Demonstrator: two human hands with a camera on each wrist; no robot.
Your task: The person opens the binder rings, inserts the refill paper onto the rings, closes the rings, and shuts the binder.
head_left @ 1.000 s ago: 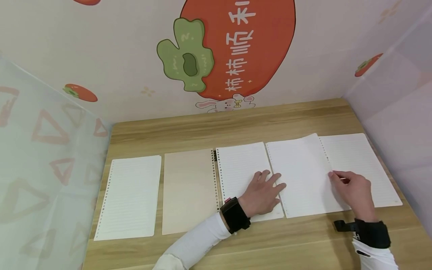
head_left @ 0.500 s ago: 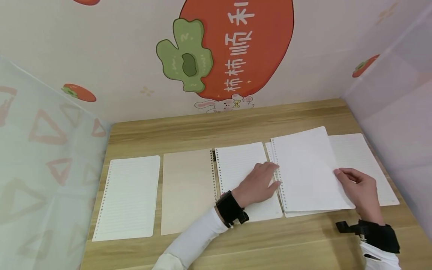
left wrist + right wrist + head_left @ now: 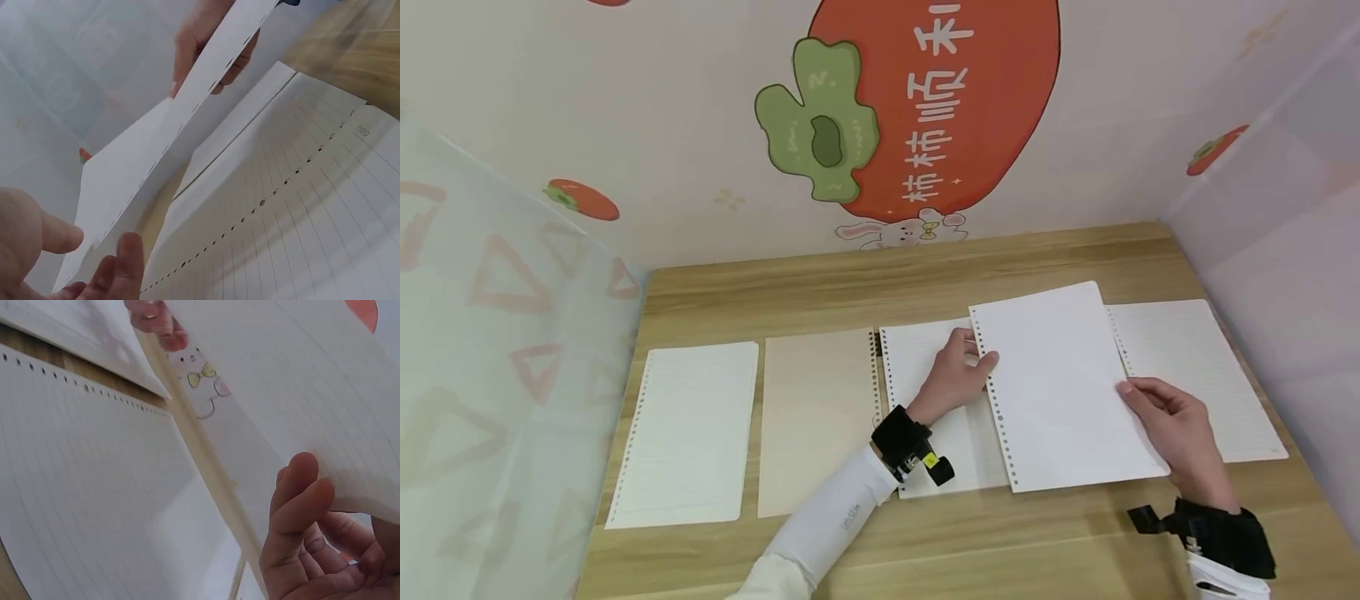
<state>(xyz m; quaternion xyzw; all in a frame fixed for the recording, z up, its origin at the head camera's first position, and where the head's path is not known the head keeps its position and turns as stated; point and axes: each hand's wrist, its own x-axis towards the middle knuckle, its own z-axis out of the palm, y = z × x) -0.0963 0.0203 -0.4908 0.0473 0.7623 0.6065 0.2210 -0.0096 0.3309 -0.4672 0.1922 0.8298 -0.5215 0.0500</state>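
Note:
Above the table hangs white loose-leaf paper [image 3: 1060,392] with holes along its left edge; I cannot tell whether it is one sheet or several. My right hand [image 3: 1180,429] pinches its right edge, and in the right wrist view the fingers [image 3: 306,506] grip a corner. At the hole-punched edge, my left hand [image 3: 951,375] has its thumb in front and its fingers partly hidden behind. In the left wrist view, the left thumb and fingers [image 3: 130,256] are spread around that edge with a gap. Lined paper [image 3: 951,462] lies beneath the left hand, partly covered.
A beige notebook cover [image 3: 816,417] with a ring binding lies left of centre. Further left is another lined sheet [image 3: 681,433], and at the right lies more lined paper [image 3: 1202,367]. The wooden table [image 3: 970,550] meets a printed wall [image 3: 685,150] at the back.
The loose-leaf paper has been lifted off the table and moved left over the middle lined paper. My left hand has risen from that paper to the lifted edge.

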